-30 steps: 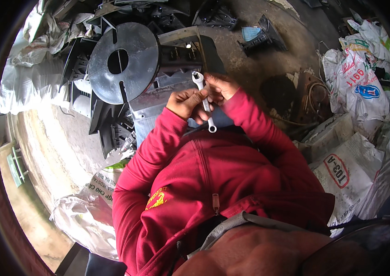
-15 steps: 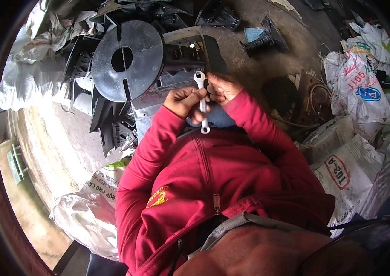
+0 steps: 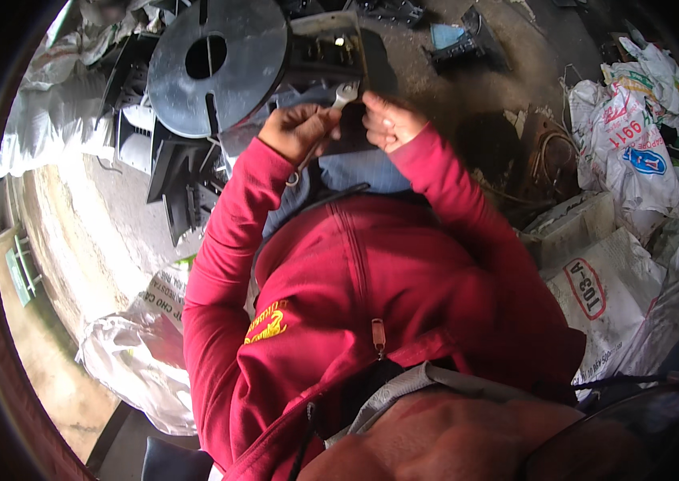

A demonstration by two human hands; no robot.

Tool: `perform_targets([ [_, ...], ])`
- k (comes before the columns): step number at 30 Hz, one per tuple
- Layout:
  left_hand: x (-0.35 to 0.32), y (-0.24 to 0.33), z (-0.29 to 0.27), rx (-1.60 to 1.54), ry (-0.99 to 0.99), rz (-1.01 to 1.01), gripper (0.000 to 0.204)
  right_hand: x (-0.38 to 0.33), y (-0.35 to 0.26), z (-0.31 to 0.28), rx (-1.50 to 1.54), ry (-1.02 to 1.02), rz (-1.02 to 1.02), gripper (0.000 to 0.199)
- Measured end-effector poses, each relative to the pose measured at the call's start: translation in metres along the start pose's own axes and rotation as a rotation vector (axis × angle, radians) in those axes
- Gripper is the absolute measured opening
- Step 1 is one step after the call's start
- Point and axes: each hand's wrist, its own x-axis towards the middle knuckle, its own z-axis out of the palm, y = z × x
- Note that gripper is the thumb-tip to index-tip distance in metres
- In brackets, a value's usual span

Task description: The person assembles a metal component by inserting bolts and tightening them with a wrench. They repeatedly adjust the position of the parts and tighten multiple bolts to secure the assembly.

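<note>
My left hand [image 3: 295, 132] is closed round a silver combination wrench [image 3: 346, 94]. The wrench slants, its open-jaw end pointing up and right, its ring end showing below the wrist. Just right of the jaw is my right hand [image 3: 393, 122], apart from the wrench, its fingers curled with the index finger and thumb together. Whatever it may pinch is too small to make out. Beyond both hands stands a dark metal housing [image 3: 325, 26] with small brass-coloured parts inside. At its left lies a big grey slotted disc [image 3: 247, 88] with a round centre hole.
Black moulded parts [image 3: 175, 180] are heaped below the disc. Another black part [image 3: 471, 48] sits on the floor beyond. White sacks [image 3: 624, 132] fill the right side, near a coiled hose [image 3: 556, 164]. At the left are plastic sheeting [image 3: 59, 120] and a crumpled bag [image 3: 135, 353].
Both hands have moved farther from my body and slightly apart. The wrench has tilted from nearly upright to a slant. In the picture, the disc and housing have shifted upward.
</note>
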Motion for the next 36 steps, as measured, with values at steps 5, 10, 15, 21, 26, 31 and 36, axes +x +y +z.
perform_targets([
  [5, -0.035, -0.006, 0.001, 0.031, 0.109, 0.294, 0.016, -0.023, -0.002, 0.014, -0.009, 0.066, 0.093, 0.039],
  [10, -0.038, -0.044, 0.043, 0.516, 0.25, 0.64, 0.022, -0.052, 0.014, 0.031, 0.149, -0.001, 0.296, 0.071],
  [15, -0.047, -0.05, 0.046, 0.768, 0.422, 0.578, 0.032, -0.041, 0.025, 0.056, 0.112, 0.028, 0.217, 0.066],
  [21, -0.053, -0.054, 0.023, 0.067, 0.203, 0.529, 0.023, -0.036, 0.036, 0.08, -0.137, -0.086, 0.017, 0.05],
  [26, -0.045, -0.034, -0.032, 0.107, 0.706, 0.563, 0.01, -0.016, 0.009, 0.082, -1.393, 0.047, -0.886, 0.026],
  [31, -0.017, -0.038, -0.043, 0.627, 0.9, 0.869, 0.021, 0.02, 0.012, 0.076, -1.647, 0.137, -1.233, 0.024],
  [36, -0.009, -0.041, -0.035, 0.755, 0.93, 0.845, 0.024, 0.031, 0.02, 0.078, -1.688, 0.171, -1.322, 0.025],
])
